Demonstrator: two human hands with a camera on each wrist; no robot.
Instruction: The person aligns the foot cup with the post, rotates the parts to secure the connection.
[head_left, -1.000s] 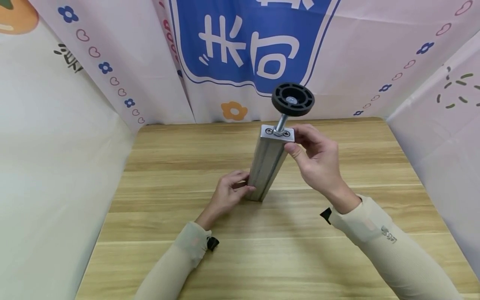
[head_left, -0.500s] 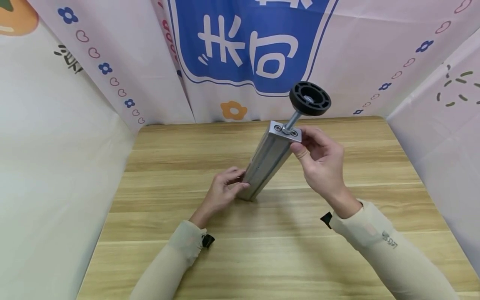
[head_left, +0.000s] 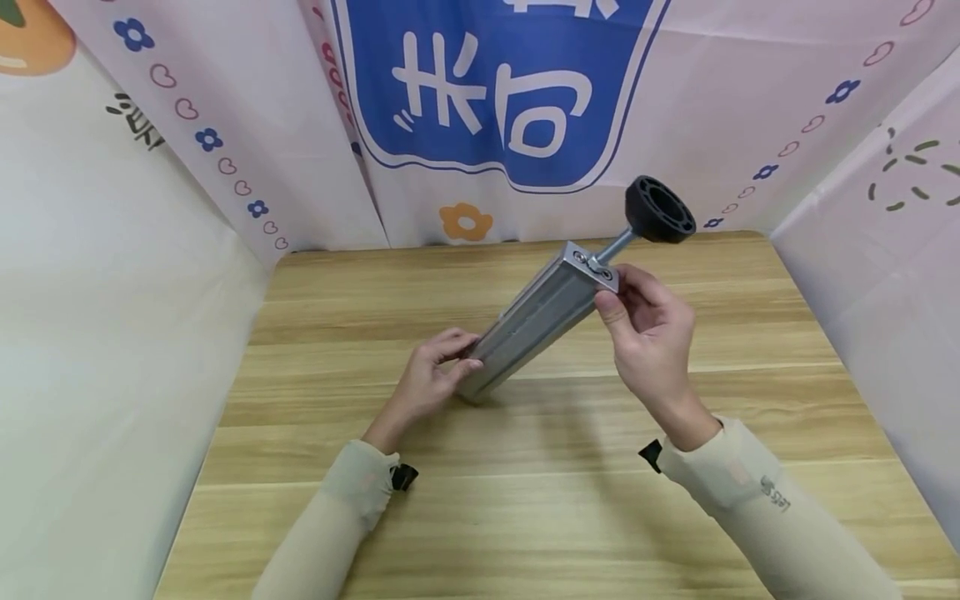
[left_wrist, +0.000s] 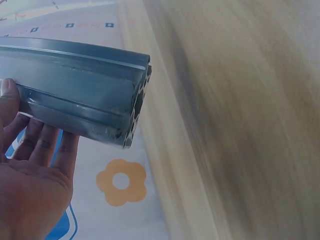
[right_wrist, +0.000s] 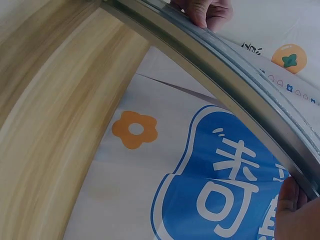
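A grey metal extrusion profile (head_left: pixel 528 321) is held aslant over the wooden table, its upper end leaning right. From the end plate (head_left: pixel 592 265) with two screws, a threaded rod (head_left: pixel 617 246) carries a black round levelling foot (head_left: pixel 660 208). My left hand (head_left: pixel 427 379) grips the lower end between thumb and fingers. Near the end plate, my right hand (head_left: pixel 656 333) pinches the profile's edge. The left wrist view shows the profile's grooved open end (left_wrist: pixel 137 102) beyond my fingers. Whether the lower end touches the table, I cannot tell.
The wooden table (head_left: pixel 480 533) spreads beneath both hands. A printed cloth backdrop (head_left: pixel 315 192) with a blue sign and an orange flower stands along the far edge. White cloth walls (head_left: pixel 112 333) border the left and right sides.
The profile has tilted further over, from nearly upright to a slant, its levelling foot swinging right. My left hand has shifted left with the lower end, my right hand slightly right with the top.
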